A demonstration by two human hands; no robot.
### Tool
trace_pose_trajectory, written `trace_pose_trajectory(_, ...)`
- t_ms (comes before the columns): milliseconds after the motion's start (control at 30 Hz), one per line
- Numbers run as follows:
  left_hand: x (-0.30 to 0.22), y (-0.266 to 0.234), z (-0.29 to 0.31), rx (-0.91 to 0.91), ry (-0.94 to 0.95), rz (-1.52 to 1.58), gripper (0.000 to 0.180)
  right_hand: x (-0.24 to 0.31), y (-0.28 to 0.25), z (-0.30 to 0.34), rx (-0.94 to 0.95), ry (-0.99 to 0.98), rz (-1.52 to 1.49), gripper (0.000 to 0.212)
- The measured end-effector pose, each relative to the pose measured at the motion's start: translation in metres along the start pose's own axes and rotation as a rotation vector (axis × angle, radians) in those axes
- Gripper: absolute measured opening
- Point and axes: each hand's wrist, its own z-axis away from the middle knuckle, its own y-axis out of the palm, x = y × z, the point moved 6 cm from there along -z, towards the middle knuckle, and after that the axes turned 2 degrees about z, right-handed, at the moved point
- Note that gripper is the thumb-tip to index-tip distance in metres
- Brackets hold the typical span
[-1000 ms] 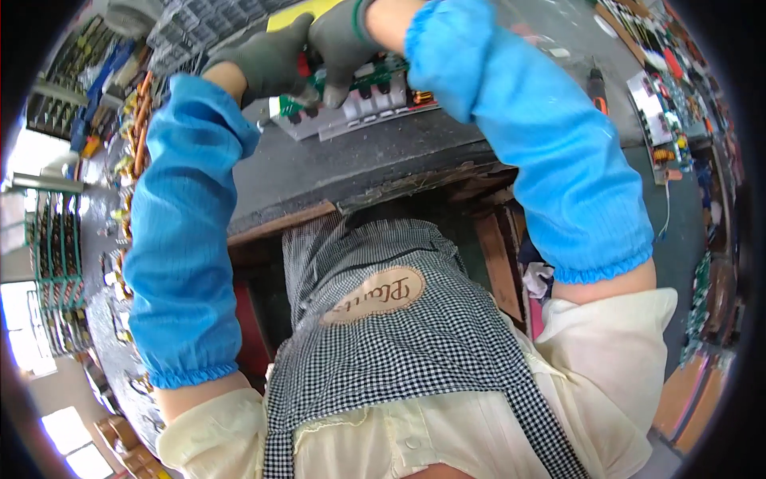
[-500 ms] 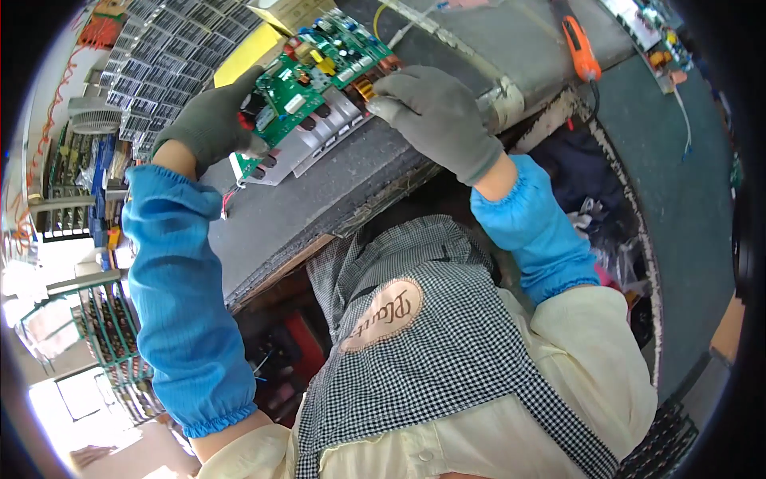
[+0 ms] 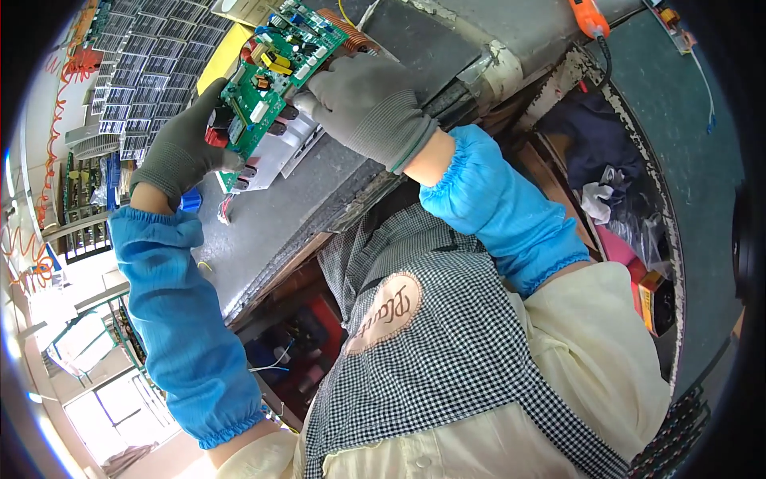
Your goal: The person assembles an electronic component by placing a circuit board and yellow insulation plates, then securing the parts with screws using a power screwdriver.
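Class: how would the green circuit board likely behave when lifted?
The green circuit board would probably stay stiff: it looks flat and unbent. The grey metal plate along its edge may make it heavy for its size. Its yellow components stand exposed, so could be fragile if knocked.

We see grey gloves on our left hand [image 3: 183, 149] and right hand [image 3: 363, 104], sky-blue sleeves [image 3: 179, 315], a cream shirt [image 3: 594, 335], an apron [image 3: 455, 351] in small black-and-white checks with a tan patch [image 3: 388, 314], a green circuit board [image 3: 281, 82], an orange tool [image 3: 589, 17] and a dark grey worktop [image 3: 263, 217]
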Motion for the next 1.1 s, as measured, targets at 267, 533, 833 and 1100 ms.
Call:
trace_pose_trajectory(267,0.005,0.0,-0.004,-0.002,0.027,-0.002,0.121,0.003,0.001,-0.001,-0.058,-0.046,0.046,0.029)
trace_pose_trajectory(533,0.008,0.001,-0.006,-0.017,0.067,0.058,0.121,0.004,0.0,-0.001,-0.042,-0.065,0.036,0.03)
trace_pose_trajectory(833,0.006,0.003,-0.003,0.005,-0.023,0.052,0.124,0.005,-0.001,0.002,-0.074,-0.1,0.012,0.029)
trace_pose_trajectory(1100,0.014,0.003,-0.008,-0.029,0.054,-0.025,0.122,0.001,0.007,0.0,-0.036,-0.06,0.022,0.031)
